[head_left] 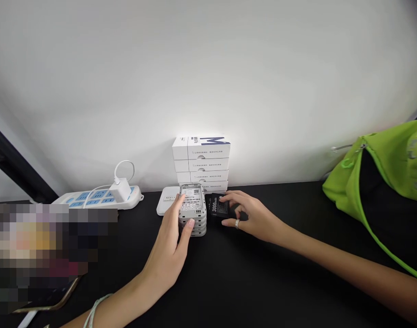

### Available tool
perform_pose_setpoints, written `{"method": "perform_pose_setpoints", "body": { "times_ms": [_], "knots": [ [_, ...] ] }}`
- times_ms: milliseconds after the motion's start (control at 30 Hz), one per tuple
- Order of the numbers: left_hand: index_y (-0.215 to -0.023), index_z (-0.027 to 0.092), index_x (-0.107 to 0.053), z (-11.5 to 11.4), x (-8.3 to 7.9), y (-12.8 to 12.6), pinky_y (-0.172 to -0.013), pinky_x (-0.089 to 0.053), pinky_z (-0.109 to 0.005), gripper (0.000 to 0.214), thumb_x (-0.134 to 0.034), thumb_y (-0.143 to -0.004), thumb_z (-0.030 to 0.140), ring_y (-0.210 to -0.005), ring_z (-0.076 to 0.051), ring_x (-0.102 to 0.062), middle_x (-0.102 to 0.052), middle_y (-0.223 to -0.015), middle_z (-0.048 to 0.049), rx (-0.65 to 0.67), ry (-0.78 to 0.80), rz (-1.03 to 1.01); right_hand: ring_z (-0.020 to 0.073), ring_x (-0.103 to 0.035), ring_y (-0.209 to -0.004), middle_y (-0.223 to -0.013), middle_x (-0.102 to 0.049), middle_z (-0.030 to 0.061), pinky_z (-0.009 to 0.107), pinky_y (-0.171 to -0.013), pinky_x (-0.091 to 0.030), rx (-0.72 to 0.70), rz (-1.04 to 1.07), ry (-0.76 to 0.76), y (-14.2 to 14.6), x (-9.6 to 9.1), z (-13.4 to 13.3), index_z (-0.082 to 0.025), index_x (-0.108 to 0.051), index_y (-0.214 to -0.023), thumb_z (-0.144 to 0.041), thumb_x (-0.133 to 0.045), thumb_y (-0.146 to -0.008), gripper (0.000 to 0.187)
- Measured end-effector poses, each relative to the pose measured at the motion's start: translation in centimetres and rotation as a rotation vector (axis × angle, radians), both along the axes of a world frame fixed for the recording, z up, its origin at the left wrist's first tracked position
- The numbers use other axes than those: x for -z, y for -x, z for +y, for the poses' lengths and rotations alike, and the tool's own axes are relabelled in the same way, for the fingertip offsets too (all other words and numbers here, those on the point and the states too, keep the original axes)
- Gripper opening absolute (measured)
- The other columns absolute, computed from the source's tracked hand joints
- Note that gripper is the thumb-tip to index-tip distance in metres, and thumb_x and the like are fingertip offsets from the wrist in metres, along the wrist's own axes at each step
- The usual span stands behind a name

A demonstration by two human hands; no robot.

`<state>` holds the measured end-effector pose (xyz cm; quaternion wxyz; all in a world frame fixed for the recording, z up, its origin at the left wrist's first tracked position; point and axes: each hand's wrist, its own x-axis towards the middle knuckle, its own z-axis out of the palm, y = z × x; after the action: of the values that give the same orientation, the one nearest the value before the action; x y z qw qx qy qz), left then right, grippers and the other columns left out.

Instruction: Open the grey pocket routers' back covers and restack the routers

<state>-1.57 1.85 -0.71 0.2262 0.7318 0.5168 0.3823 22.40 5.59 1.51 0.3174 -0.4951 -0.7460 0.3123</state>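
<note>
The left hand (169, 241) is on a stack of grey handheld electronic units (193, 207), grip clamped, with fingers over the top unit's labelled back and thumb at its near edge. The right hand (251, 214) has its grip closed on a black 3000mAh battery (218, 207), located just right of the stack on the black bench (256, 291). Four stacked white boxes (201, 164) stand directly behind the stack, and a flat white device (165, 201) lies to its left. Further left, a white power strip (99, 199) with blue sockets carries a white charger (121, 190). A lime-green bag (382, 173) sits at the right.
</note>
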Motion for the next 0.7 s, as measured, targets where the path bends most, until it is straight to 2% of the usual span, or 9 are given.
{"method": "perform_pose_setpoints", "body": {
  "times_ms": [67, 200, 467, 633, 700],
  "knots": [
    [-0.151, 0.033, -0.018, 0.0, 0.0, 0.0, -0.116, -0.026, -0.057, 0.053, -0.035, -0.102, 0.043, -0.146, -0.028, -0.022, -0.026, -0.158, -0.0057, -0.004, 0.0, 0.002, 0.0087, -0.049, -0.061, -0.14, -0.048, 0.0109, 0.04, -0.072, -0.057, 0.008, -0.034, -0.094, 0.2, 0.3, -0.3, -0.024, -0.066, -0.11, -0.031, -0.071, -0.077, 0.035],
    [-0.151, 0.033, -0.017, 0.0, -0.1, 0.0, -0.117, -0.024, -0.055, 0.053, -0.034, -0.103, 0.044, -0.146, -0.026, -0.021, -0.025, -0.159, -0.0046, -0.012, 0.021, 0.012, 0.0118, -0.053, -0.063, -0.137, -0.053, 0.0137, 0.04, -0.07, -0.058, -0.019, -0.118, -0.288, 0.3, 0.8, -0.2, -0.021, -0.069, -0.114, -0.027, -0.063, -0.084, 0.03],
    [-0.152, 0.032, -0.012, 0.0, 0.0, 0.0, -0.116, -0.024, -0.056, 0.059, -0.038, -0.101, 0.046, -0.146, -0.027, -0.021, -0.023, -0.159, -0.0058, -0.001, 0.019, 0.029, 0.0148, -0.059, -0.071, -0.123, -0.06, 0.0108, 0.035, -0.068, -0.058, -0.019, -0.139, -0.38, 0.3, 1.3, 0.0, -0.022, -0.069, -0.116, -0.03, -0.059, -0.089, 0.03],
    [-0.153, 0.031, -0.012, 0.1, 0.1, 0.2, -0.116, -0.025, -0.055, 0.059, -0.037, -0.102, 0.044, -0.146, -0.028, -0.02, -0.022, -0.159, -0.007, 0.004, -0.011, 0.039, 0.0129, -0.055, -0.066, -0.125, -0.058, 0.0104, 0.036, -0.066, -0.057, -0.005, -0.102, -0.364, 0.6, 1.4, -0.3, -0.025, -0.067, -0.117, -0.033, -0.06, -0.088, 0.031],
    [-0.153, 0.031, -0.013, 0.2, 0.1, 0.2, -0.117, -0.025, -0.055, 0.057, -0.035, -0.102, 0.045, -0.147, -0.027, -0.019, -0.022, -0.16, -0.006, -0.007, -0.015, 0.039, 0.0125, -0.053, -0.066, -0.119, -0.058, 0.009, 0.035, -0.067, -0.055, 0.028, -0.063, -0.335, 0.5, 1.1, -0.3, -0.025, -0.065, -0.117, -0.036, -0.061, -0.086, 0.033]
  ]
}}
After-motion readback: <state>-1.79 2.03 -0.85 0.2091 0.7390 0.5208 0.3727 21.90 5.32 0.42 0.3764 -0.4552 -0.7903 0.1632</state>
